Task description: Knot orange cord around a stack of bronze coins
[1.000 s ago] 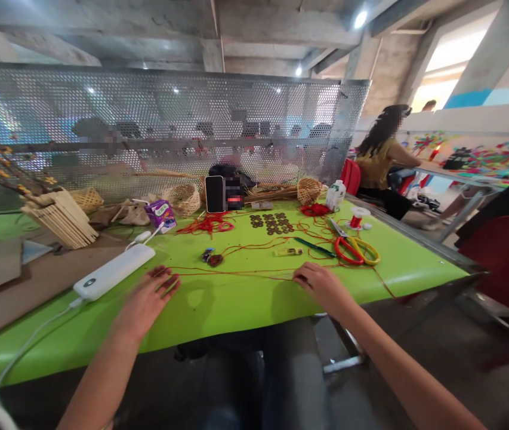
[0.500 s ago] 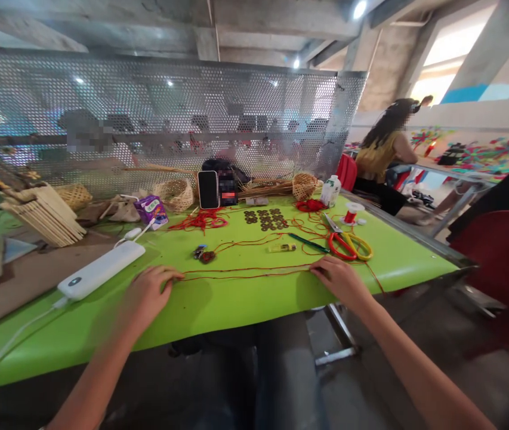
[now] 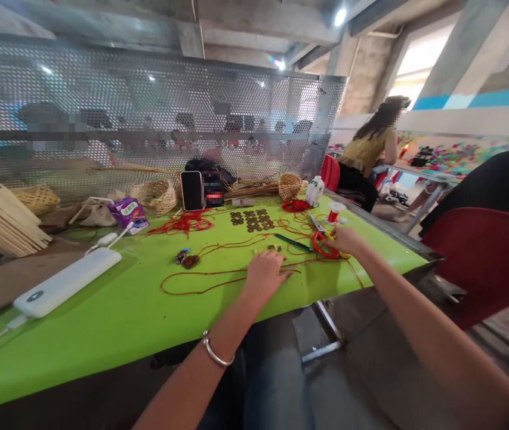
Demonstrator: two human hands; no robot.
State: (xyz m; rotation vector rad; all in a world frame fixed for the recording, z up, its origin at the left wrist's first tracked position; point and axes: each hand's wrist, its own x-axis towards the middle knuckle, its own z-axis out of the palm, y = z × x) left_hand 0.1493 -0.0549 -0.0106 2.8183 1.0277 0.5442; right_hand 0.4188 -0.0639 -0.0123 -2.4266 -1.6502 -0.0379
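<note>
A thin red cord (image 3: 196, 292) lies on the green tabletop in a long, narrow loop. Toward the loop's right end, my left hand (image 3: 264, 276) bends over the cord, its fingers curled down on it and partly hidden from me. Just beyond those fingertips is a yellow lighter (image 3: 273, 247), half covered by the hand. My right hand (image 3: 347, 241) reaches to the scissors (image 3: 323, 246) and closes around the yellow handle; the red handle and the blades show to its left. Beside the scissors lies a dark green pen-like tool (image 3: 293, 242).
Rows of dark round beads or discs (image 3: 253, 220) lie mid-table, with tangled red cord (image 3: 185, 223) to their left. A red thread spool (image 3: 335, 212), white bottle (image 3: 315, 191), phone (image 3: 192, 191), purple drink carton (image 3: 129, 215) and white power strip (image 3: 68, 282) stand around. Another person (image 3: 366, 149) sits beyond.
My left hand has moved right, from the cord's left end to near its right end. My right hand has let go of the cord and taken the scissors. The view has shifted right.
</note>
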